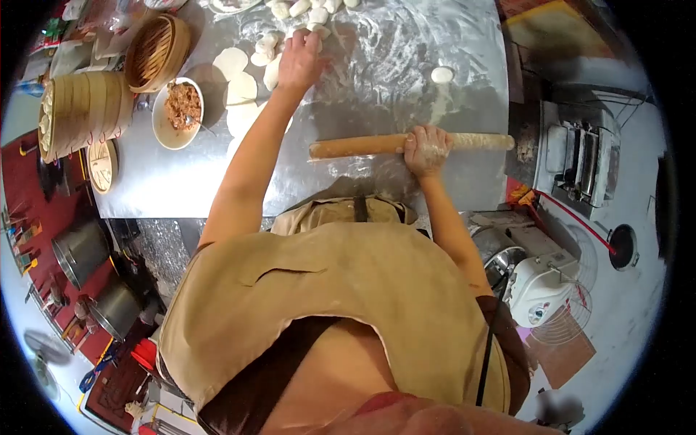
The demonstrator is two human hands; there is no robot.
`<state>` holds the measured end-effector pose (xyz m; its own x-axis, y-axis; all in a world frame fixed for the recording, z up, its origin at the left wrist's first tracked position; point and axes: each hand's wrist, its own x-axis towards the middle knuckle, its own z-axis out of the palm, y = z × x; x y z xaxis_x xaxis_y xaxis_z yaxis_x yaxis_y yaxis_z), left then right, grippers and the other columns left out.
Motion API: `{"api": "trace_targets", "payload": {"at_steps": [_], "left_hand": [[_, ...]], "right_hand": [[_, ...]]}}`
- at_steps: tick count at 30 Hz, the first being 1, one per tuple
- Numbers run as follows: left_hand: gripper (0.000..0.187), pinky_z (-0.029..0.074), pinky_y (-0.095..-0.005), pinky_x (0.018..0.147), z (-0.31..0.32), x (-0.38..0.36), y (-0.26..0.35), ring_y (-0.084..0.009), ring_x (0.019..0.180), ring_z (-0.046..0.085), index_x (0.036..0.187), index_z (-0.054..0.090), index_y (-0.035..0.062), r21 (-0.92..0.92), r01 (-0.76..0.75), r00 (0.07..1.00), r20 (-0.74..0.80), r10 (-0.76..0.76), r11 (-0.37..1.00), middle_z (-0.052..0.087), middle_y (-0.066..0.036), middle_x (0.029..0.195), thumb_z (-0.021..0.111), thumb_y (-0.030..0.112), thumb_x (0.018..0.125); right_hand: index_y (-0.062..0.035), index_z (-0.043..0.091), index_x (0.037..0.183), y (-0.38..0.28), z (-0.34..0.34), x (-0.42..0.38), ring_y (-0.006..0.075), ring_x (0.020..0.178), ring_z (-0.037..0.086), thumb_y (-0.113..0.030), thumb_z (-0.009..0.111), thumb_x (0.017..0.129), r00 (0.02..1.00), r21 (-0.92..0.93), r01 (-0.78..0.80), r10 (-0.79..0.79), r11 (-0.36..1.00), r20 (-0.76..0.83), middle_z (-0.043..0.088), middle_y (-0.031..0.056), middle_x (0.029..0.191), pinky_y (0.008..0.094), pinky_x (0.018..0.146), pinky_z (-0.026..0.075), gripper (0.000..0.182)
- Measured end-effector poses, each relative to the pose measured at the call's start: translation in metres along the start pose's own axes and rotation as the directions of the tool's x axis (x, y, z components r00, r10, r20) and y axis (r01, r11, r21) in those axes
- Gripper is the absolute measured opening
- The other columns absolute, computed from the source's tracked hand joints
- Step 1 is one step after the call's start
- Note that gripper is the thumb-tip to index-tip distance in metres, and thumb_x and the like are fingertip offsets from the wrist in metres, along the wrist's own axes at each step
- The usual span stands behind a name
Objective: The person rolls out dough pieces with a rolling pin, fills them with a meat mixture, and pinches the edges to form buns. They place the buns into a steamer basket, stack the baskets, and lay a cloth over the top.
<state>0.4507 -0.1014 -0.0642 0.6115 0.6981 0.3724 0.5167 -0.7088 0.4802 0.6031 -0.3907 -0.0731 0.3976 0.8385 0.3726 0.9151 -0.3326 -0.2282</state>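
Note:
My right hand point(428, 151) is wrapped around a wooden rolling pin point(362, 146), which lies crosswise near the table's front edge. Its right half is dusted with flour. Farther forward, my left hand point(300, 64) reaches out palm down among small pieces of dough point(317, 16), its fingers extended and their tips at the nearest pieces. No dough shows in its grip, though the palm side is hidden. Flat dough wrappers point(241, 88) lie left of that forearm, some partly covered by it. A single dough piece point(442, 75) sits alone to the right.
A bowl of meat filling point(168, 130) with a spoon stands on the left of the floured metal table point(406, 101). Beyond it are stacked bamboo steamers point(87, 109) and another steamer basket point(156, 52). A white machine point(540, 286) stands below right.

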Motion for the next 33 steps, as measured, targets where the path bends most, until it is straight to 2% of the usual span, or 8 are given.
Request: {"api": "trace_targets", "payload": {"at_steps": [14,16,18,26,27,28,31,33], "left_hand": [[0.032,0.050,-0.0411,0.074,0.065,-0.066,0.104,-0.0339,0.098,0.054,0.109,0.057,0.0110,-0.299,0.056,0.990,0.137,-0.015,0.953,0.055,-0.017,0.103,0.060,0.015,0.078],[0.026,0.051,-0.0388,0.074,0.052,-0.073,0.106,-0.0279,0.094,0.058,0.105,0.061,0.0115,-0.100,-0.147,0.768,0.615,0.177,0.984,0.060,-0.011,0.102,0.057,0.021,0.081],[0.022,0.052,-0.0368,0.073,0.057,-0.038,0.099,-0.0261,0.086,0.062,0.098,0.066,0.0151,0.057,-0.092,0.749,0.662,0.031,0.994,0.065,-0.006,0.094,0.054,0.025,0.083],[0.036,0.049,-0.0392,0.077,0.035,-0.058,0.075,-0.0325,0.084,0.063,0.095,0.066,0.0039,-0.320,0.508,0.774,0.578,-0.260,0.800,0.066,-0.017,0.089,0.066,0.035,0.075],[0.038,0.049,-0.0395,0.077,0.040,-0.052,0.077,-0.0321,0.086,0.063,0.094,0.066,0.0042,-0.268,0.425,0.776,0.600,-0.195,0.865,0.065,-0.018,0.091,0.067,0.036,0.074],[0.036,0.049,-0.0394,0.077,0.031,-0.028,0.095,-0.0321,0.087,0.063,0.093,0.067,0.0041,-0.070,0.409,0.617,0.756,-0.219,0.910,0.065,-0.018,0.094,0.066,0.035,0.075],[0.034,0.049,-0.0399,0.076,0.042,-0.011,0.078,-0.0330,0.087,0.062,0.092,0.067,0.0044,-0.054,0.322,0.662,0.727,-0.184,0.945,0.065,-0.018,0.093,0.065,0.033,0.074],[0.034,0.049,-0.0405,0.076,0.028,-0.029,0.071,-0.0339,0.086,0.062,0.091,0.068,0.0045,-0.109,0.408,0.678,0.701,-0.220,0.906,0.065,-0.018,0.091,0.064,0.034,0.075]], "right_hand": [[-0.0133,0.064,0.089,-0.022,0.003,0.023,0.0274,0.082,0.053,-0.028,0.052,0.079,0.972,-0.176,-0.203,0.220,0.963,0.081,0.059,0.0062,0.085,0.0438,0.079,0.037,0.021],[-0.0116,0.064,0.089,-0.014,0.021,0.046,0.0287,0.082,0.055,-0.026,0.051,0.081,0.959,-0.277,-0.196,0.243,0.941,0.147,0.060,0.0084,0.083,0.0444,0.077,0.040,0.022],[-0.0086,0.064,0.092,-0.003,0.036,0.086,0.0299,0.085,0.056,-0.028,0.049,0.084,0.988,-0.322,0.056,-0.005,0.945,0.156,0.061,0.0113,0.086,0.0448,0.077,0.041,0.026],[-0.0074,0.061,0.076,-0.008,0.043,0.054,0.0300,0.089,0.057,-0.034,0.048,0.084,0.998,-0.234,-0.005,-0.008,0.972,-0.056,0.061,0.0113,0.087,0.0467,0.075,0.043,0.030],[-0.0077,0.060,0.074,-0.015,0.035,0.051,0.0297,0.087,0.057,-0.034,0.048,0.084,0.988,-0.240,-0.074,0.038,0.968,-0.151,0.060,0.0105,0.085,0.0464,0.073,0.043,0.030],[-0.0087,0.061,0.078,-0.017,0.023,0.077,0.0285,0.082,0.056,-0.032,0.049,0.084,0.993,-0.237,0.076,-0.053,0.968,0.101,0.058,0.0091,0.081,0.0456,0.069,0.042,0.027],[-0.0098,0.061,0.079,-0.001,0.058,0.106,0.0264,0.078,0.054,-0.029,0.051,0.083,0.995,-0.224,-0.007,-0.016,0.974,-0.098,0.055,0.0076,0.077,0.0438,0.065,0.041,0.022],[-0.0076,0.061,0.080,-0.007,0.037,0.072,0.0277,0.079,0.053,-0.030,0.054,0.083,0.980,-0.176,0.199,-0.192,0.964,0.057,0.056,0.0095,0.079,0.0447,0.068,0.041,0.024]]}}
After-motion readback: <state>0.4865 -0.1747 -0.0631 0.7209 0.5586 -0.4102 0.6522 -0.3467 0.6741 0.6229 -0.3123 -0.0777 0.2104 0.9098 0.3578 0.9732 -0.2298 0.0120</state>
